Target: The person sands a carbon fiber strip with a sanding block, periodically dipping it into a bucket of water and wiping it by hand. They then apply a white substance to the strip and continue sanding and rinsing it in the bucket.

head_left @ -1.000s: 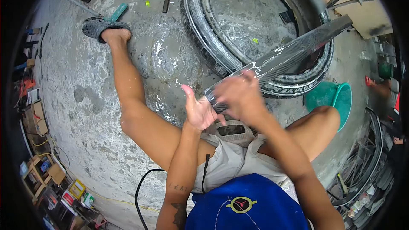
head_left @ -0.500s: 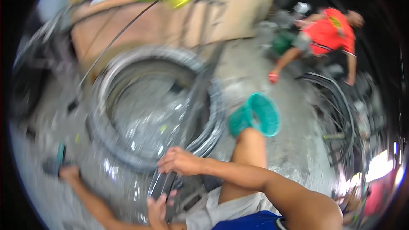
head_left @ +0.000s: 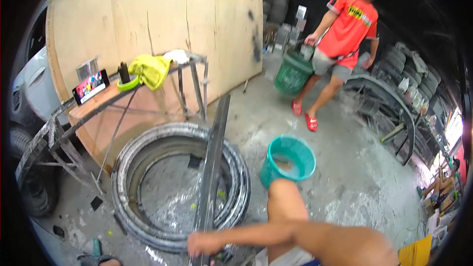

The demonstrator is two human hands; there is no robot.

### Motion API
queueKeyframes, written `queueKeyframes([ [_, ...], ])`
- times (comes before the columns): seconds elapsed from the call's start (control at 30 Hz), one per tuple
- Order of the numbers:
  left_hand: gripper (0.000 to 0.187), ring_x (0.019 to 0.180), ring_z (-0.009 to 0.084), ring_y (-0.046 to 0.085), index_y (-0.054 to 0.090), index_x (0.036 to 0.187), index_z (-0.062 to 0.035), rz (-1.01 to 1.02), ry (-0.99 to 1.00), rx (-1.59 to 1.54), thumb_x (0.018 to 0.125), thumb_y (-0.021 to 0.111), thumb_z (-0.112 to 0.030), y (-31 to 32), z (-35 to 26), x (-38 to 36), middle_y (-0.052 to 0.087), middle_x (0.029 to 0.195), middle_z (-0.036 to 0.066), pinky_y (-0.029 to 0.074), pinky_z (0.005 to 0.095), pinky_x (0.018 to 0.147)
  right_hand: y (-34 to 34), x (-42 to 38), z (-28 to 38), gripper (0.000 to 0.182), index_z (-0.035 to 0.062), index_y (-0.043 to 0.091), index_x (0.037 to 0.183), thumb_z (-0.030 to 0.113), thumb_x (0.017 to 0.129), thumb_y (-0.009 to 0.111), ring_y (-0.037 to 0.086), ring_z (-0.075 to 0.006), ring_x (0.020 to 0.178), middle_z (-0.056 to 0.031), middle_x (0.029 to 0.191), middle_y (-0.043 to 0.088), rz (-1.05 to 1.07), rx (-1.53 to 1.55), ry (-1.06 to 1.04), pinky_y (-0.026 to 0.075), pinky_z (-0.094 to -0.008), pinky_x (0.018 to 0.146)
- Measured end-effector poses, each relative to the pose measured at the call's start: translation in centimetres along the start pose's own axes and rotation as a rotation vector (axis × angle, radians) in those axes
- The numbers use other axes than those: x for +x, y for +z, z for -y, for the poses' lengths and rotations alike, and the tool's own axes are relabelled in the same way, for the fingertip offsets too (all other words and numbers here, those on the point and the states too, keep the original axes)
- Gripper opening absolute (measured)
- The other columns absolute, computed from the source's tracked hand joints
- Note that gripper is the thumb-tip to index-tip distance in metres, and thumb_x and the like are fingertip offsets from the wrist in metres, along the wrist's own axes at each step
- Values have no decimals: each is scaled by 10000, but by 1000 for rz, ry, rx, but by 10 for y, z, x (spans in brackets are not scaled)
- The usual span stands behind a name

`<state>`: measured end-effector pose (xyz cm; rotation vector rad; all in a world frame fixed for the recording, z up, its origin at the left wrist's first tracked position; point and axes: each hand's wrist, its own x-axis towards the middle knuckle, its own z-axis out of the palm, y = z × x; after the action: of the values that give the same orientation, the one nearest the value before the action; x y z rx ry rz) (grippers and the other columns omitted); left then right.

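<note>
My right hand (head_left: 203, 244) is closed on the lower part of a long dark strip (head_left: 212, 167), slightly blurred by motion. The strip slants upward and away from me, passing over the right side of a large grey tyre-like ring (head_left: 129, 167). That ring lies flat on the wet floor close in front of me. My left hand is out of the picture. By my bent knee stands a teal bucket (head_left: 268, 167) with liquid in it.
A metal-framed bench (head_left: 81, 111) holds a phone (head_left: 91, 87), green tape roll (head_left: 128, 83) and yellow cloth (head_left: 150, 69). Behind it leans a plywood sheet (head_left: 207, 29). A person in orange (head_left: 347, 32) carries a green bucket (head_left: 293, 73); dark car parts (head_left: 389, 103) lie right.
The view has tilted upward and steadied. My left hand, on the lower strip before, has gone out of frame. The person in orange now stands upright, carrying the green bucket.
</note>
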<state>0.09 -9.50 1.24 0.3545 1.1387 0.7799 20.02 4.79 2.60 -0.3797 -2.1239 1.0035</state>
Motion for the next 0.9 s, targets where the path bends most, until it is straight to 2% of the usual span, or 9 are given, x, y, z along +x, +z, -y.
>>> queueKeyframes([
  [0.03, 727, 1184, 421, 628, 417, 1416, 128, -12, 21, 2, 850, 777, -150, 1, 1, -2, 572, 1344, 300, 562, 491, 893, -32, -19, -20, 200, 63, 732, 929, 41, 736, 685, 681, -281, 834, -81, 874, 720, 32, -66, 153, 553, -388, 782],
  [0.07, 753, 1209, 432, 618, 405, 1426, 130, -24, 43, -1, 845, 783, -164, 2, 2, -4, 561, 1364, 310, 559, 502, 909, -70, -41, -55, 195, 65, 734, 933, 40, 741, 709, 689, -268, 869, -74, 936, 733, -16, -356, -78, 553, -408, 828],
  [0.1, 629, 1087, 389, 680, 442, 1384, 104, 6, 138, -63, 863, 735, -92, -3, 7, 0, 625, 1266, 255, 596, 429, 747, -118, -46, -36, 179, 81, 736, 940, 61, 763, 726, 688, -275, 892, -78, 976, 732, -10, -309, 405, 546, -418, 858],
  [0.13, 515, 965, 346, 741, 478, 1341, 78, 43, 244, -135, 881, 687, -19, 2, 10, 14, 689, 1169, 200, 632, 355, 585, -158, -44, -20, 150, 98, 739, 932, 66, 786, 729, 687, -289, 901, -81, 945, 731, -41, -511, 439, 544, -416, 857],
  [0.2, 547, 970, 347, 740, 482, 1354, 78, 32, 225, -158, 860, 701, -10, 7, 8, 10, 685, 1175, 215, 637, 355, 597, -188, -47, -10, 125, 90, 744, 930, 40, 819, 715, 667, -295, 972, -88, 950, 736, -126, -486, 577, 524, -421, 894],
  [0.43, 664, 1030, 326, 725, 418, 1416, 61, 87, 213, -166, 849, 739, -67, 6, 5, 8, 657, 1257, 178, 639, 361, 738, 7, -2, 23, 168, 79, 732, 883, 36, 720, 719, 649, -303, 1000, -87, 983, 726, 162, -168, 298, 505, -420, 905],
  [0.53, 556, 1032, 324, 727, 534, 1353, 65, 122, 213, -184, 845, 745, -16, 12, -4, 6, 700, 1193, 178, 643, 353, 710, -57, -16, -6, 250, 83, 744, 886, -11, 662, 684, 658, -301, 1039, -83, 1057, 744, 175, -228, 242, 512, -407, 947],
  [0.67, 555, 1017, 310, 732, 551, 1347, 49, 122, 234, -231, 836, 753, -29, 12, -3, 7, 710, 1177, 180, 643, 337, 708, -178, -12, -3, 122, 29, 749, 932, -19, 875, 652, 703, -320, 891, -134, 920, 742, -53, -549, 637, 557, -424, 859],
  [0.9, 558, 989, 283, 734, 559, 1340, 63, 121, 310, -241, 840, 755, -89, 14, 2, 13, 708, 1193, 182, 642, 320, 721, 3, 21, 25, 152, 63, 704, 837, -46, 758, 634, 669, -282, 999, -78, 987, 735, 290, -293, 236, 515, -409, 923],
])
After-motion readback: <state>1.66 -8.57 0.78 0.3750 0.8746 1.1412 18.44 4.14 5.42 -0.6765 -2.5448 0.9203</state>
